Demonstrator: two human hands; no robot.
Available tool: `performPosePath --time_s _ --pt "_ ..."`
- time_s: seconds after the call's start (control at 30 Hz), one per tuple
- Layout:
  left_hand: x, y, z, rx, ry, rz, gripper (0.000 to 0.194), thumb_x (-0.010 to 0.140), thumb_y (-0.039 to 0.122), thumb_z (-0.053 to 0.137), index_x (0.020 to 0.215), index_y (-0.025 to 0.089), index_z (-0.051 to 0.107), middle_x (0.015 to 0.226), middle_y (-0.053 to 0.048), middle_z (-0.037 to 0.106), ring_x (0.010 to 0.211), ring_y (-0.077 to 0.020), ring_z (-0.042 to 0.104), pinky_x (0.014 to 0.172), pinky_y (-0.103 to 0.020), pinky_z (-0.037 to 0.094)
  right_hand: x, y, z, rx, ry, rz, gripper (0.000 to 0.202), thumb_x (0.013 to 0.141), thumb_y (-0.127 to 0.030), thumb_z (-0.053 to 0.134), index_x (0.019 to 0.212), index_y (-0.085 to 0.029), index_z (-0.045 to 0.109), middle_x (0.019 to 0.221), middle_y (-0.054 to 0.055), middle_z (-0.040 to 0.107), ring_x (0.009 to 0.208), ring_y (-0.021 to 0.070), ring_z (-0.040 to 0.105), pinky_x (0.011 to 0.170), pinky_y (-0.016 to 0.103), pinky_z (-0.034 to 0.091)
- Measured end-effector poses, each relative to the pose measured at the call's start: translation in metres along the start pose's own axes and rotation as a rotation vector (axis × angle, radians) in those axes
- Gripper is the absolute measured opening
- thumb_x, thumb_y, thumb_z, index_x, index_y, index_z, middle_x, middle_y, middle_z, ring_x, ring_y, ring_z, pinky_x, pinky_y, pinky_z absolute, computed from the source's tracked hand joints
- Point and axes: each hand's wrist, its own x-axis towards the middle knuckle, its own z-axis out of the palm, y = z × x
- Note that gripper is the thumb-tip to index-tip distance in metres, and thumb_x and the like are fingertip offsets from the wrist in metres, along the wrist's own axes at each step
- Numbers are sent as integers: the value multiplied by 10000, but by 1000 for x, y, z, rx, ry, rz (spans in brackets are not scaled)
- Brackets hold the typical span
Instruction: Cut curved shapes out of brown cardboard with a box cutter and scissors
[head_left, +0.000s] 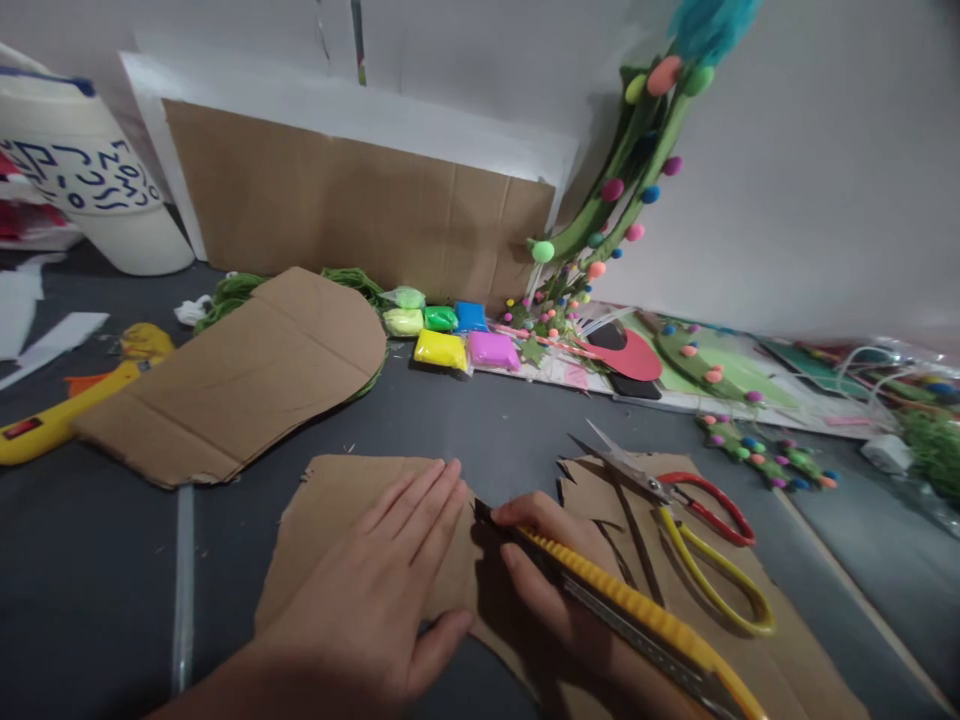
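Note:
My left hand [390,570] lies flat with its fingers stretched out, pressing on a piece of brown cardboard [330,500] on the dark table. Just to its right, my right hand [555,560] is wrapped round a yellow and black utility knife [637,605]. The knife's dark tip touches or hovers close to the cardboard beside my left fingertips; I cannot tell which. Scissors [660,489] with one red and one yellow handle lie spread apart on the cut cardboard [780,650] to the right.
A rounded cardboard cutout [277,370] and a yellow glue gun [67,405] lie at left, near a white tumbler [112,180]. Behind are colourful clay packets [441,350], a standing cardboard panel [352,200] and a green pom-pom decoration [637,190].

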Motion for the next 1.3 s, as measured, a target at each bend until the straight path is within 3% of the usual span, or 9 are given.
performPosePath --time_s 0.2,0.4,0.6,0.87,1.1,1.3 --pt "-1 -1 0 -50 -28 -18 722 871 440 516 1464 93 293 1531 -173 331 1411 -283 291 1118 -419 324 -1 1 0 11 -1 14 158 821 -155 500 928 -257 556 744 -15 685 629 159 645 580 248 494" --pt "1 0 -3 -73 -67 -31 680 875 441 504 1441 90 362 1526 -176 332 1400 -299 309 1130 -423 302 -3 6 5 17 -76 49 145 830 -155 511 934 -247 553 699 -27 643 577 133 594 557 226 459" --pt "-3 0 1 -96 -44 -54 773 871 421 517 1512 150 183 1552 -140 296 1422 -281 261 1139 -426 282 -1 0 2 73 -7 67 115 821 -187 493 897 -245 557 723 -26 661 610 136 611 575 226 468" --pt "-2 -1 0 -64 -58 -31 712 872 431 509 1468 102 303 1543 -166 304 1412 -285 289 1126 -415 308 -6 7 5 49 -72 139 122 834 -203 497 926 -241 568 665 -27 618 544 136 553 517 230 414" --pt "-3 -1 1 -99 -43 -50 744 881 428 505 1507 151 212 1557 -134 286 1424 -273 258 1142 -416 283 -1 1 5 21 -20 107 128 786 -172 482 863 -230 566 639 -29 621 534 134 568 503 226 417" --pt "-2 0 -1 -46 -77 -50 720 883 447 483 1482 112 268 1556 -149 277 1426 -272 251 1132 -417 297 -3 4 4 82 -45 129 114 803 -188 478 880 -234 549 641 -35 592 536 126 530 522 229 410"
